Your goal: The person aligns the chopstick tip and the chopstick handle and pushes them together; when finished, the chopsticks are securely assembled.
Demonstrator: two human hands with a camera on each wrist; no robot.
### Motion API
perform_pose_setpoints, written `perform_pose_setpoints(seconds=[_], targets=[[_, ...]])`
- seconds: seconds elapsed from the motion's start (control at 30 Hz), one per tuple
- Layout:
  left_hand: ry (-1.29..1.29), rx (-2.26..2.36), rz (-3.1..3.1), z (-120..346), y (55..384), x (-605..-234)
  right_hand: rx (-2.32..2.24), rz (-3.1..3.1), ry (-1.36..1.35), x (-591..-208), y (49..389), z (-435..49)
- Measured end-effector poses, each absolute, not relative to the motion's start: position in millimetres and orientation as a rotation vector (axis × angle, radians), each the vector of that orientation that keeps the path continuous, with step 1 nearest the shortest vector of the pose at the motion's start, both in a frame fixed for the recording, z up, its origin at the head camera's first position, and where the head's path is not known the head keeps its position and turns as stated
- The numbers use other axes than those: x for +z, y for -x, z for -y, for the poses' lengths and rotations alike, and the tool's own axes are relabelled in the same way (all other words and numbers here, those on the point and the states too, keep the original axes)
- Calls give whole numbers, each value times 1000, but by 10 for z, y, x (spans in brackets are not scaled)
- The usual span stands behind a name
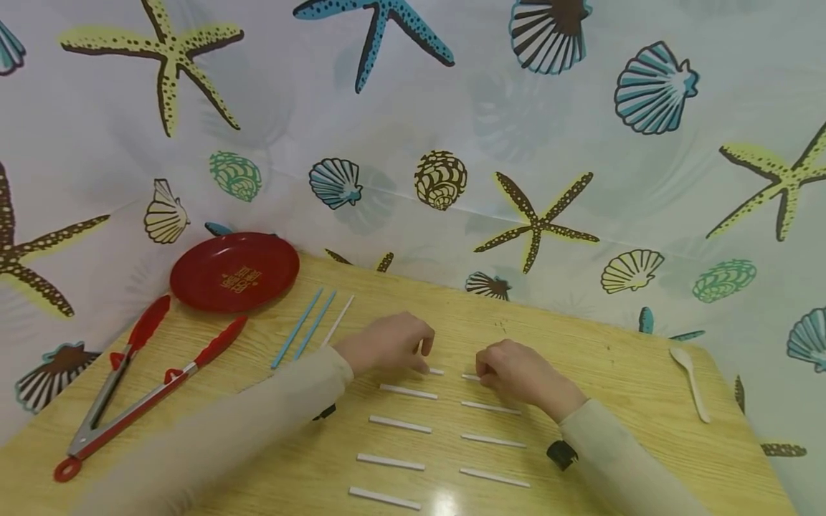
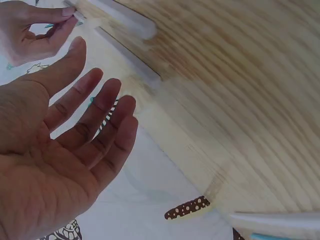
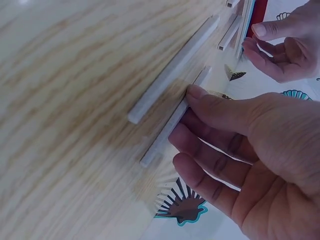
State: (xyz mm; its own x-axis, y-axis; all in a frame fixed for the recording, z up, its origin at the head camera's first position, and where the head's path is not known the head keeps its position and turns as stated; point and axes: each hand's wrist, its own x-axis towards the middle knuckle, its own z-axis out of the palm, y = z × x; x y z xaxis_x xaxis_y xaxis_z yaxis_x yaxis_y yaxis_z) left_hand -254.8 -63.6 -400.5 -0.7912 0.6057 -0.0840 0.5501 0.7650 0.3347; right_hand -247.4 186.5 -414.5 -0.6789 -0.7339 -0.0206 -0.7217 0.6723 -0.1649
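Thin white sticks lie in two columns on the wooden table, among them a left-column stick (image 1: 409,392) and a right-column stick (image 1: 490,408). At the far end of the right column, my right hand (image 1: 523,376) pinches a white stick (image 3: 167,125) between thumb and fingers; it lies beside another stick (image 3: 175,70). My left hand (image 1: 390,345) is over the far end of the left column, close to a white stick (image 2: 127,56). In the left wrist view its fingers are loosely spread and hold nothing.
Two blue sticks (image 1: 298,328) and another white stick (image 1: 338,320) lie left of the hands. Red-tipped tongs (image 1: 129,423) lie spread at the left, before a red plate (image 1: 213,261). A pale spoon (image 1: 692,383) is at the right. A shell-patterned cloth (image 1: 413,236) hangs behind.
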Motion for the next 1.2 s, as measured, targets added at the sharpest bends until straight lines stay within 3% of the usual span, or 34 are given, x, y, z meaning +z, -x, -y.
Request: perform_pose_setpoints(seconds=[1.2], targets=[[-854,531,-2748,507,2547,-4123,-212,-2842,1221,-4121,2408,-1918]])
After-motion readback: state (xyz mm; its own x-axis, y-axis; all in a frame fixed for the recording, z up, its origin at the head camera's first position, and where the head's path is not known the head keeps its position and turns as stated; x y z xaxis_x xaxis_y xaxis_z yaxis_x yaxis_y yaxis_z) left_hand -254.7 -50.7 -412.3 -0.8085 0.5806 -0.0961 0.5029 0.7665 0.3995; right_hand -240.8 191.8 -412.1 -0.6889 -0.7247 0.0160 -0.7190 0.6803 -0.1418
